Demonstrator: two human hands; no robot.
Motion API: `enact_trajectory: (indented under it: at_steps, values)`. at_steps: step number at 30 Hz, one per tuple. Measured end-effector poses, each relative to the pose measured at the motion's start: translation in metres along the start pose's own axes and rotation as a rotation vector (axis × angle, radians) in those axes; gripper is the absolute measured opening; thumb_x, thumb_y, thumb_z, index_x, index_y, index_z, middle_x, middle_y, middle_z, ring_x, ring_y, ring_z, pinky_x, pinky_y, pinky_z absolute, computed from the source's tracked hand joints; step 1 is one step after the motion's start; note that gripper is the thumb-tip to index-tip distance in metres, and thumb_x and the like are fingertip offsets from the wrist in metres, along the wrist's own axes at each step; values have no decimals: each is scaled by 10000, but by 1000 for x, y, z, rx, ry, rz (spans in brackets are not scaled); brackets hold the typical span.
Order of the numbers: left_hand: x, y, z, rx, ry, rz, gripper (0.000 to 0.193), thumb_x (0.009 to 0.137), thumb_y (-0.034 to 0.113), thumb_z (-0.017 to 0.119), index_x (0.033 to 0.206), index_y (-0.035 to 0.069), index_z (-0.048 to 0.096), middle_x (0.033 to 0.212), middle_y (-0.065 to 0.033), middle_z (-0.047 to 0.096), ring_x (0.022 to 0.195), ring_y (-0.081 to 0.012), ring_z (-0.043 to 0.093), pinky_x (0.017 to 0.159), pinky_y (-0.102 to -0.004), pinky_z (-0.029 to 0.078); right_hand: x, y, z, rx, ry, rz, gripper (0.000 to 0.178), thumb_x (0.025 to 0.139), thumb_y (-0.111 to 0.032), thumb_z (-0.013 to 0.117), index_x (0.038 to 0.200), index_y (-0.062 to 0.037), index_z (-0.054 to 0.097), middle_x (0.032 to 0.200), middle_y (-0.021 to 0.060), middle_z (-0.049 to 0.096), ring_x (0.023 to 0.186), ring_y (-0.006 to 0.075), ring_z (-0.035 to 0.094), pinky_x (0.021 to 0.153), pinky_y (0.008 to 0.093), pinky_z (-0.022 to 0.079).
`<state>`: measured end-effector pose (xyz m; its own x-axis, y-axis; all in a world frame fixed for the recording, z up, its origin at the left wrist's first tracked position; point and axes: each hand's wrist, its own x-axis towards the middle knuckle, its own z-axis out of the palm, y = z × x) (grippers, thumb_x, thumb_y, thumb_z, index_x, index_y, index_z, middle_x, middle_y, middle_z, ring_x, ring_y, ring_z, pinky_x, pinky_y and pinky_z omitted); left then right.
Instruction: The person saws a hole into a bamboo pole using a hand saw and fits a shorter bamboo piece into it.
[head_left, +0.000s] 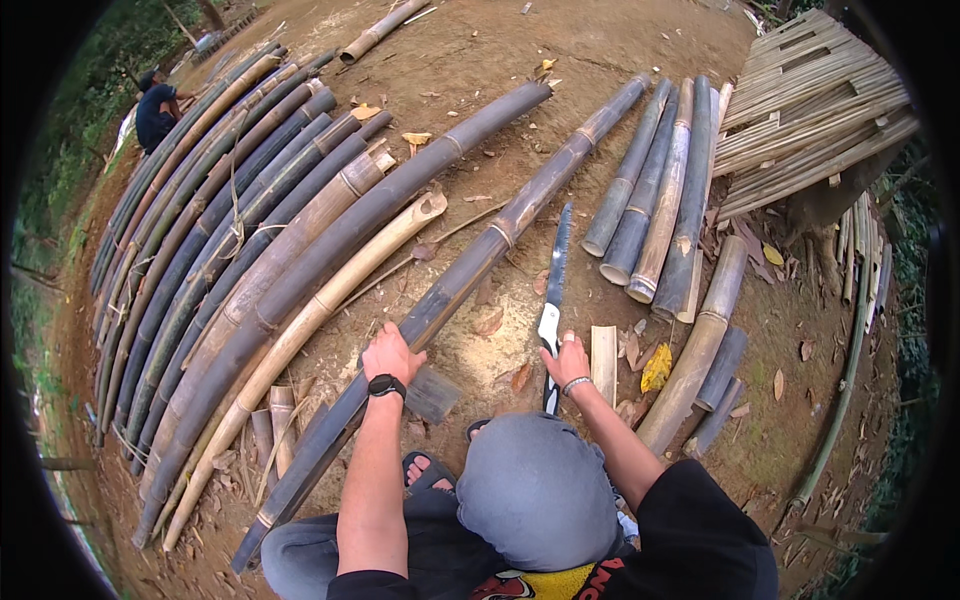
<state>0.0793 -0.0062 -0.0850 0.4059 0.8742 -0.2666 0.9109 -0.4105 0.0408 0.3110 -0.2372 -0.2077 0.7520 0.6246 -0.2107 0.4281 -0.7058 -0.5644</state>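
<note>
My left hand (393, 358), with a black watch at its wrist, is closed over a long dark bamboo pole (505, 230). The pole slants from the lower left to the upper right in front of me. In my right hand (567, 362) is the white-and-black handle of a pruning saw (558, 275), its dark toothed blade pointing away from me. That blade is to the right of the pole and apart from it. A short dark bamboo offcut (432, 394) lies beside my left hand, and a split pale bamboo piece (604, 364) is just right of my right hand.
Many long bamboo poles (270, 250) are piled at left, some tied. Cut bamboo lengths (660, 200) lie at right, near a slatted bamboo panel (810, 100). Pale sawdust (490, 335) covers the dirt around the blade. Another person (157, 112) crouches at far left.
</note>
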Motion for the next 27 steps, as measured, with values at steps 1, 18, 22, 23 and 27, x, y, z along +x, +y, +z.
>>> enact_trajectory:
  at_steps: [1, 18, 22, 23, 27]
  values:
    - [1, -1, -2, -2, -5, -7, 664, 688, 425, 870, 1110, 28, 546, 1108, -177, 692, 1032, -317, 685, 874, -399, 563, 5, -7, 2, -44, -45, 37, 564, 835, -344, 763, 1144, 55, 510, 1110, 301, 585, 992, 479, 638, 840, 518, 542]
    - [-3, -4, -4, -40, 19, 24, 619, 712, 413, 844, 1079, 7, 555, 1073, -195, 691, 987, -338, 697, 830, -421, 575, -6, 39, -4, 128, 17, -46, 367, 858, -199, 751, 1041, 60, 565, 1006, 247, 594, 949, 406, 603, 810, 472, 487]
    - [-5, -8, -4, -71, 23, 32, 602, 718, 394, 832, 1080, -4, 561, 1094, -207, 685, 996, -348, 693, 841, -432, 571, -29, 1, 0, 197, 19, -226, 562, 803, -223, 816, 1205, 47, 531, 1116, 217, 570, 1013, 362, 599, 863, 459, 490]
    - [-7, -11, -1, -80, 23, 32, 600, 717, 389, 833, 1079, -4, 561, 1094, -211, 684, 996, -348, 692, 841, -433, 571, -38, -19, 3, 329, -117, -197, 600, 792, -238, 831, 1226, 42, 526, 1131, 213, 566, 1031, 356, 596, 880, 465, 486]
    - [-11, -6, 13, -109, 32, 73, 599, 716, 370, 833, 1081, -11, 548, 1084, -219, 679, 999, -360, 688, 845, -429, 566, -72, -73, 52, 105, -334, -468, 990, 679, -530, 865, 1389, 24, 453, 1154, 254, 592, 1057, 380, 622, 923, 463, 505]
